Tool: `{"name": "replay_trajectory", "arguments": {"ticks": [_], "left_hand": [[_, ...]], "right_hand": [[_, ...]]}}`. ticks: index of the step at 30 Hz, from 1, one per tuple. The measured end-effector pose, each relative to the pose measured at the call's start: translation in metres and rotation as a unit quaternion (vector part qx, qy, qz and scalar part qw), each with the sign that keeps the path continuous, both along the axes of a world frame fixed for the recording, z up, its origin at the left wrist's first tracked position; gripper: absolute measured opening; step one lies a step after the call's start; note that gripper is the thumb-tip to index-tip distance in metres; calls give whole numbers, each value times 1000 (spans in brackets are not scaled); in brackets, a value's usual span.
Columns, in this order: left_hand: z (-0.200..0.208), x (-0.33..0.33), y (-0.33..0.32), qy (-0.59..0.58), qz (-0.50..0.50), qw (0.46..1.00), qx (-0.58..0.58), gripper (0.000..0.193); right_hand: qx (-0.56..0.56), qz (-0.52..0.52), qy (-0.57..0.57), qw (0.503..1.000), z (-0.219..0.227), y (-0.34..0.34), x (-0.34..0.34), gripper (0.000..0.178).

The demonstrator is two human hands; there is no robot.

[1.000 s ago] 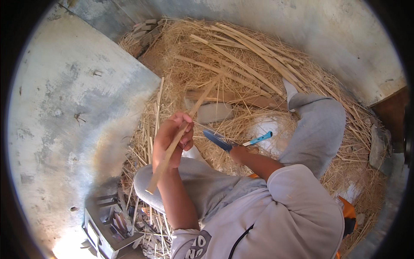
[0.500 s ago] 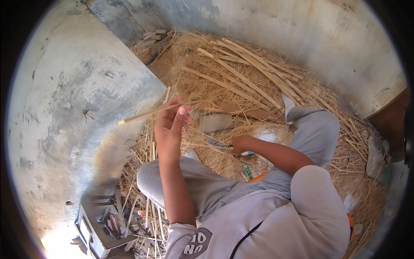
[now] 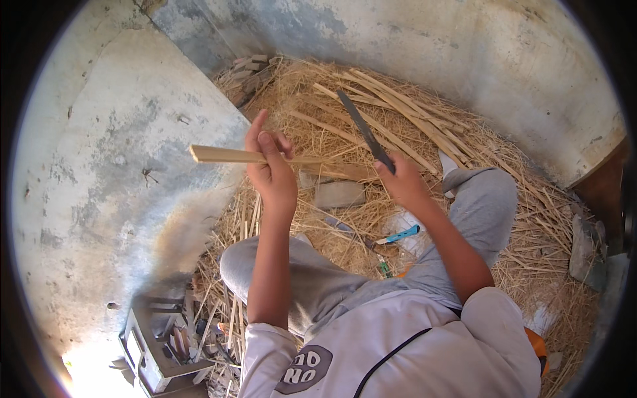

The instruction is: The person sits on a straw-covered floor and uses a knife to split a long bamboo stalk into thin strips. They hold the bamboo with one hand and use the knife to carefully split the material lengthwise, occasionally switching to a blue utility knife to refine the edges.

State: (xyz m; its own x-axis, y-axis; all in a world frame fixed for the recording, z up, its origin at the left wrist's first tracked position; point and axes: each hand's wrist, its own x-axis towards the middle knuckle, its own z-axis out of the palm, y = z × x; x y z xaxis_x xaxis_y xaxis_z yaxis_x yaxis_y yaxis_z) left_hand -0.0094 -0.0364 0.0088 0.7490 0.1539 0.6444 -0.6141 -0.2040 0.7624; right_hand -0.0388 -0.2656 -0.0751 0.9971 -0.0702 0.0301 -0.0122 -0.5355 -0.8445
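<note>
In the head view, your left hand (image 3: pixel 271 174) grips the wooden strip (image 3: pixel 225 156) level above the straw (image 3: pixel 531 219) while your right hand (image 3: pixel 401 180) holds the dark blade (image 3: pixel 363 129) raised beside it: a glancing stroke could cut your left fingers

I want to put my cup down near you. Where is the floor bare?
Bare grey concrete floor lies left of the left hand, above the small metal crate of tools. Everywhere else is crowded: the straw and split-cane pile fills the corner up to the wall.
</note>
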Motion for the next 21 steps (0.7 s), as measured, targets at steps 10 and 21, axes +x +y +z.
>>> {"name": "replay_trajectory", "arguments": {"ticks": [10,21], "left_hand": [[-6,13,-15,-27,162,983,-85,34],[-8,9,-2,25,190,977,-89,40]], "right_hand": [[34,91,-48,994,-95,116,-8,27],[-74,90,-19,993,-156,130,23,24]]}}
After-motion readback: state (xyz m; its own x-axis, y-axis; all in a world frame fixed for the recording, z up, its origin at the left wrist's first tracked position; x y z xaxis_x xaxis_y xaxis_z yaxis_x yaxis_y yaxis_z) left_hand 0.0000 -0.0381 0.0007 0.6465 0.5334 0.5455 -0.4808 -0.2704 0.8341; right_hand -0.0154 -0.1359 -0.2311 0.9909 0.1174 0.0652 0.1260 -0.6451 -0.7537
